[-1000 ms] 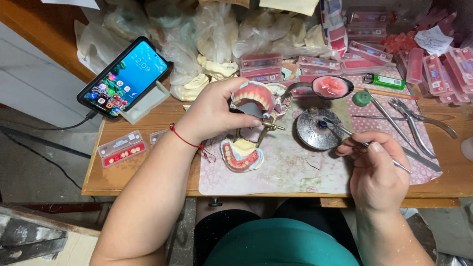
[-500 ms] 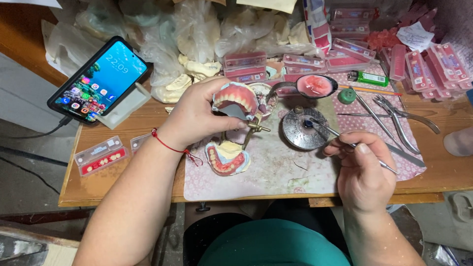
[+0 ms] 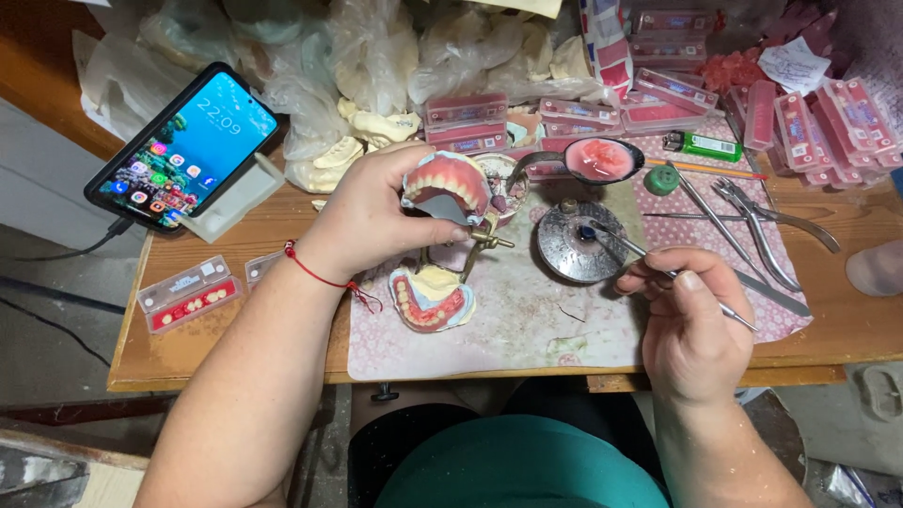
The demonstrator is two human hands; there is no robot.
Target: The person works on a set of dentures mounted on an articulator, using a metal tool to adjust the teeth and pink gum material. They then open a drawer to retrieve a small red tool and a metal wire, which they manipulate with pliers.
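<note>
My left hand (image 3: 372,218) grips the raised upper half of a dental articulator, which carries a pink wax denture (image 3: 448,182) with a row of white teeth. Below it, the lower denture model (image 3: 432,299) lies on the patterned mat (image 3: 527,320). My right hand (image 3: 691,315) holds a thin metal instrument (image 3: 628,246); its tip reaches a dark spot on the round metal dish (image 3: 576,246).
A phone (image 3: 183,146) leans on a white stand at the left. Flat boxes of artificial teeth (image 3: 188,293) lie about the wooden bench. A ladle of pink wax (image 3: 598,158), pliers (image 3: 762,221), a green lighter (image 3: 701,144) and plastic-wrapped plaster casts (image 3: 376,122) fill the back.
The view has shifted a little. My right hand still keeps the instrument's tip at the metal dish; my left hand holds the upper denture as before.
</note>
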